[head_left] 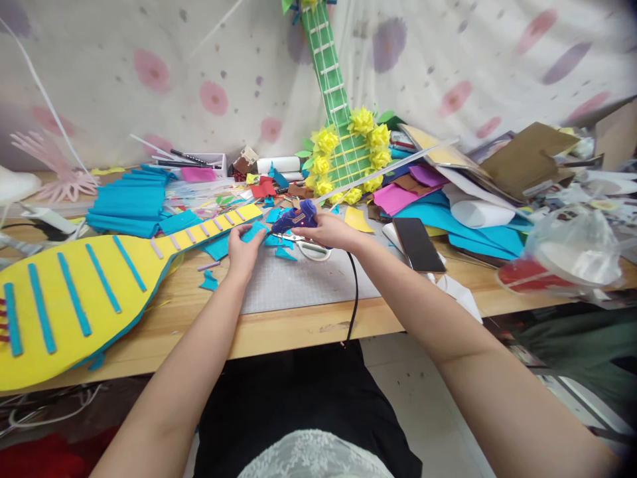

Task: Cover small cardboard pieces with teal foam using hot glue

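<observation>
My right hand (pixel 331 230) is closed around a blue glue gun (pixel 294 218), its nozzle pointing left. A long translucent glue stick (pixel 383 171) runs out of its back, and a black cord (pixel 355 292) hangs below. My left hand (pixel 241 251) pinches a blue paper piece (pixel 255 231), close to the nozzle. Whether the nozzle touches the paper, I cannot tell. Beside my left hand lies the narrow end of a yellow guitar-shaped cutout (pixel 94 292) with blue and lilac strips. Scissors with white handles (pixel 314 251) rest under the glue gun on a grey cutting mat (pixel 308 289).
A green paper guitar (pixel 332 86) with yellow flowers leans at the back. Folded blue paper (pixel 128 202) lies at left. On the right are a black phone (pixel 421 244), stacked coloured sheets and a bagged red cup (pixel 527 273). Blue scraps (pixel 209 281) lie near the mat.
</observation>
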### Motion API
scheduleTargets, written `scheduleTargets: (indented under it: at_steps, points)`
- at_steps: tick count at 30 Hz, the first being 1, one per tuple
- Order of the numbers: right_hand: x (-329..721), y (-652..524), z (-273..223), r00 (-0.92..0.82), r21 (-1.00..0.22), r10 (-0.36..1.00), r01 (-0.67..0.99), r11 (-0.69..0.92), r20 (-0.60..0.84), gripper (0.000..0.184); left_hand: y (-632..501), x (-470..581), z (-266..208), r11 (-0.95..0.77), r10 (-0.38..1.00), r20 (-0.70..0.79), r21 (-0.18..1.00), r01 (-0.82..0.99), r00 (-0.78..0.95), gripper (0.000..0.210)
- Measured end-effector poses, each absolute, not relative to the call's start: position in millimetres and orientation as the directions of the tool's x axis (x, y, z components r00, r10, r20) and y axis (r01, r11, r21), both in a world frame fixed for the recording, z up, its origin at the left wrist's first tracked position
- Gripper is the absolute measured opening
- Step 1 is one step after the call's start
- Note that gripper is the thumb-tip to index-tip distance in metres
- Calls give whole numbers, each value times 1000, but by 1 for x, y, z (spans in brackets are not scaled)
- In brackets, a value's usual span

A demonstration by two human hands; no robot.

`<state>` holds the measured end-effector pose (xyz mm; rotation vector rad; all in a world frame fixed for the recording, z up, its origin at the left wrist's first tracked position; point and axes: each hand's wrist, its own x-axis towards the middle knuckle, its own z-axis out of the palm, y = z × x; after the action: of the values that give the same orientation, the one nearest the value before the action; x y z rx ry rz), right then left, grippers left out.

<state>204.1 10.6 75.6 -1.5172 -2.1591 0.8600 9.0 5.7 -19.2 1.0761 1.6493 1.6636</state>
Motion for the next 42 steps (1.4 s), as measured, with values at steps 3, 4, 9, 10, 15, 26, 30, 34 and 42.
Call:
scheduleTargets:
  at_steps: [3, 4, 9, 10, 15, 26, 30, 34, 42]
  points:
    - [204, 11, 75, -371, -635, 927, 729, 257, -50, 42, 7, 8, -20, -88, 835, 159, 984, 156, -527, 34]
    - [204, 11, 75, -374, -629, 926, 732, 263, -46, 42, 7, 8, -20, -91, 835, 160, 984, 155, -527, 33]
    - [204, 14, 75, -389, -620, 921, 727, 294, -18, 42, 7, 8, -20, -99, 832, 168, 983, 157, -529, 28]
    - [205, 14, 75, -394, -622, 919, 724, 297, -20, 42, 7, 7, -21, -97, 831, 169, 982, 161, -529, 28]
    - [205, 16, 75, -397, -607, 918, 731, 311, -7, 41, 8, 6, -24, -95, 829, 174, 980, 174, -531, 28]
    - [209, 16, 77, -383, -584, 924, 751, 310, -2, 44, 10, 4, -28, -101, 827, 200, 972, 211, -526, 29]
    - [208, 17, 75, -385, -593, 923, 739, 319, 17, 44, 10, 5, -27, -105, 831, 198, 973, 203, -519, 29]
    - [208, 19, 73, -389, -588, 921, 741, 324, 18, 45, 9, 6, -26, -105, 836, 191, 976, 191, -514, 29]
    - [206, 18, 74, -376, -606, 926, 728, 320, 36, 41, 8, 6, -25, -87, 843, 171, 979, 184, -510, 30]
